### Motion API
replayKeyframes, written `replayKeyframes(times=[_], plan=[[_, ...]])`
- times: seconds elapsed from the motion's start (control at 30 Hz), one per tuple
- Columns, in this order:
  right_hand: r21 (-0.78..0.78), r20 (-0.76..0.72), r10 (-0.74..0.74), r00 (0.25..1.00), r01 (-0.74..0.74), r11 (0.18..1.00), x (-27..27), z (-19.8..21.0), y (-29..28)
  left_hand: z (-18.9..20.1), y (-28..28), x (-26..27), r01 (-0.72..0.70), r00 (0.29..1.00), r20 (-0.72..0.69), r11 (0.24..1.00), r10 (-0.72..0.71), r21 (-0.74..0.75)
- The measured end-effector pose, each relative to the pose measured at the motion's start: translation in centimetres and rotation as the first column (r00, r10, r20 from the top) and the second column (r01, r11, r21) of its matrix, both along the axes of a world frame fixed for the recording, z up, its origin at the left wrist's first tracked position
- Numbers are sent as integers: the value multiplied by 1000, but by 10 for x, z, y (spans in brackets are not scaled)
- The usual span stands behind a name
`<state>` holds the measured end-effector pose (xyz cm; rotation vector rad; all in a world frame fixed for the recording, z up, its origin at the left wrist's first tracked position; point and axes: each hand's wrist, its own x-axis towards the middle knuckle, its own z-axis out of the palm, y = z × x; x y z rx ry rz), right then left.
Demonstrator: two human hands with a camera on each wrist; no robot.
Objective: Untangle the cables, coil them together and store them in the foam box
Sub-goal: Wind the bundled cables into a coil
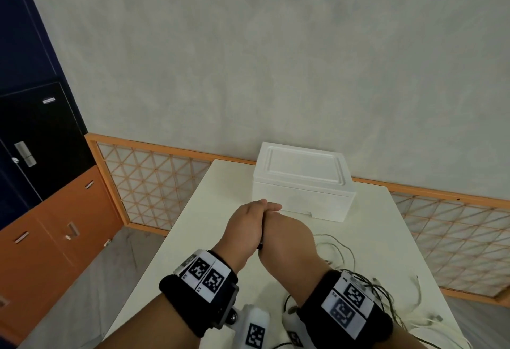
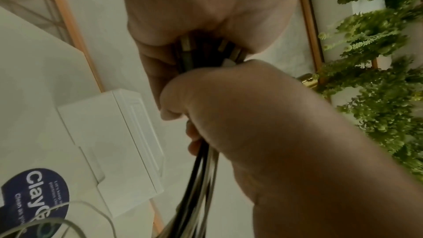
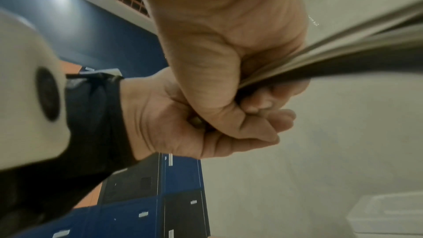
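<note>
Both hands are pressed together above the white table (image 1: 209,224), just in front of the closed white foam box (image 1: 302,180). My left hand (image 1: 245,224) curls round the plug ends of a bundle of black and grey cables (image 2: 201,178). My right hand (image 1: 287,235) grips the same bundle right below it, fist-like in the right wrist view (image 3: 228,52). The cable bundle (image 3: 343,57) runs out of that fist, blurred. The rest of the cables (image 1: 342,255) trail in loose loops over the table by my right wrist. The foam box (image 2: 109,142) has its lid on.
An orange lattice railing (image 1: 154,180) runs behind and beside the table. Blue, black and orange lockers (image 1: 41,155) stand at the left. A round blue sticker (image 2: 34,196) lies on the table. Green foliage (image 2: 377,79) hangs to the right.
</note>
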<state>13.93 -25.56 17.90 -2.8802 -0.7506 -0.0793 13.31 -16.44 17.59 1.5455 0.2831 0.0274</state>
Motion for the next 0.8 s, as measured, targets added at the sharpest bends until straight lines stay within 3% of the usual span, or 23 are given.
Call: replayKeyframes(times=[0.23,0.43,0.47,0.53,0.63,0.73,0.8], plan=[[5,0,-3,1000,3,1000,1,2,-5,-7,5,6,9,999,-52,995,-14,-104],[-123,-45,-27,999,22,992,8,-9,-4,-10,18,-1,146,951,-217,940,-219,-309],[-140,-68,-36,997,26,990,9,-11,-2,-13,15,-1,138,952,-228,950,-205,-279],[-141,-123,-35,992,18,990,7,-15,4,-21,5,-2,74,975,-206,995,-87,-70],[-123,-98,-52,994,40,992,3,-15,8,-35,-1,-1,-92,995,-35,990,96,103],[-55,-140,-50,989,43,998,3,-21,8,-43,6,2,-109,994,54,956,97,274],[139,-269,-22,963,62,988,5,-26,2,-45,13,4,-81,995,92,886,43,457]])
